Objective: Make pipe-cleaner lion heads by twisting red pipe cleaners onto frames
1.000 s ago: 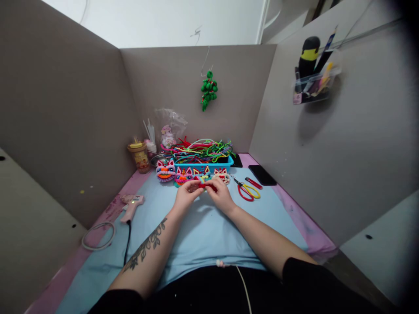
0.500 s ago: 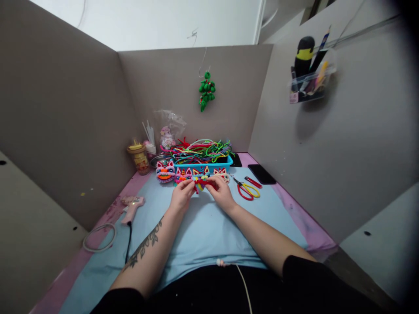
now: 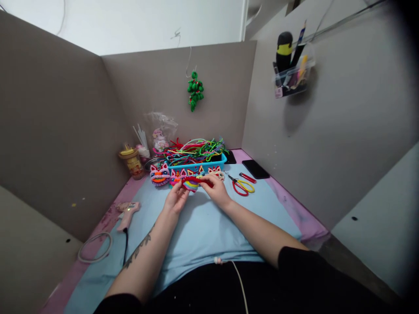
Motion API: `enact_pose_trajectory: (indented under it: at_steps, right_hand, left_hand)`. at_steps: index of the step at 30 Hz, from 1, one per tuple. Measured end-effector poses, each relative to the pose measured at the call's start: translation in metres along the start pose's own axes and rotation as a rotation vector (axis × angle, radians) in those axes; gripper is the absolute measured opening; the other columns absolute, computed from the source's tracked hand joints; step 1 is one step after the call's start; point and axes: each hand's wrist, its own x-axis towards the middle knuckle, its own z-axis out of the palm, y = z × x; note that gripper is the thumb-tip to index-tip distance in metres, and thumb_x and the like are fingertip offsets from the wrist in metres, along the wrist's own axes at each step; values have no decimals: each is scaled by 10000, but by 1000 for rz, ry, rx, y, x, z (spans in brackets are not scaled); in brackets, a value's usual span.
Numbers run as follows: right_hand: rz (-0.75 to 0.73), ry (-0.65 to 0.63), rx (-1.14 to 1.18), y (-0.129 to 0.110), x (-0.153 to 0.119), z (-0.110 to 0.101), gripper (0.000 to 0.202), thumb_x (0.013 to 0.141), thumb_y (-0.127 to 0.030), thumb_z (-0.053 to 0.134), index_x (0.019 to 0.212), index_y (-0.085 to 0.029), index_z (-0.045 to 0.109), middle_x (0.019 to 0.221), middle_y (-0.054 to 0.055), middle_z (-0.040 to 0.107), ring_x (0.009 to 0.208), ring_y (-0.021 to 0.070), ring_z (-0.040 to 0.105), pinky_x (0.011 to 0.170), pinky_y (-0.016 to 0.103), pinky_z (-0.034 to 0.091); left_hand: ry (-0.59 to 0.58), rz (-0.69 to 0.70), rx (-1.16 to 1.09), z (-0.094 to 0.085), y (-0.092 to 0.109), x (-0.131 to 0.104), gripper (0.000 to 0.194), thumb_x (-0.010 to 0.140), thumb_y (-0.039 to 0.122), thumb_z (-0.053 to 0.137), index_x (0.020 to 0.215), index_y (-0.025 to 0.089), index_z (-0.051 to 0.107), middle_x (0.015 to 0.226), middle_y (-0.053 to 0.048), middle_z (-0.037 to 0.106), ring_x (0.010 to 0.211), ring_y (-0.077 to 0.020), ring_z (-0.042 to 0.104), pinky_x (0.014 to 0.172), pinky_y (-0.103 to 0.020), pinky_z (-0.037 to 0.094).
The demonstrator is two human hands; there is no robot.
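Note:
A small fuzzy piece with red, yellow, blue and purple bands is held between my two hands, over the near side of the basket. My left hand grips its left end, palm turned partly up. The fingers of my right hand pinch the red strip at its right end. Just behind are several finished-looking fuzzy animal heads; the pink and purple one sits at the left, partly beside the others.
A blue basket heaped with colourful fuzzy stems stands behind. Scissors, a red tool and a phone lie right. A pink glue gun and a lidded cup are left.
The view has shifted, moving the scene slightly left. My left hand has turned palm-up, and the banded piece between my hands shows more fully, its red edge on top.

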Motion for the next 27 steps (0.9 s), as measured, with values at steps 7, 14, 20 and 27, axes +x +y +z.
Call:
enact_pose_trajectory:
  at_steps: [7, 14, 20, 27]
  right_hand:
    - [-5, -33, -29, 1, -1, 1, 180, 791, -228, 568, 953, -207, 643, 898, 52, 635, 818, 173, 590, 708, 302, 487]
    - [-113, -109, -84, -1, 1, -3, 150, 822, -218, 530, 915, -220, 646, 883, 51, 627, 834, 178, 576, 725, 308, 479]
    - [-80, -112, -101, 0, 2, -3, 137, 816, -232, 527, 875, -212, 649, 833, 43, 627, 750, 164, 568, 658, 287, 466]
    - [-16, -85, -90, 4, 2, -1, 133, 800, -227, 529, 839, -198, 653, 808, 36, 657, 762, 169, 593, 692, 291, 471]
  left_hand:
    - [-21, -9, 25, -2, 0, 2, 129, 831, 92, 477, 876, 126, 593, 726, -39, 670, 688, -108, 654, 724, -213, 546]
    - [-6, -15, 29, 0, -2, 2, 161, 837, 97, 473, 930, 124, 601, 721, -45, 672, 715, -119, 661, 723, -205, 546]
    - [-10, -22, 30, 0, -4, 1, 146, 848, 97, 462, 877, 114, 604, 753, -56, 676, 746, -126, 660, 754, -222, 543]
    - [-31, -6, 65, -3, -7, 3, 92, 806, 101, 531, 859, 131, 600, 770, -49, 676, 771, -144, 659, 774, -253, 544]
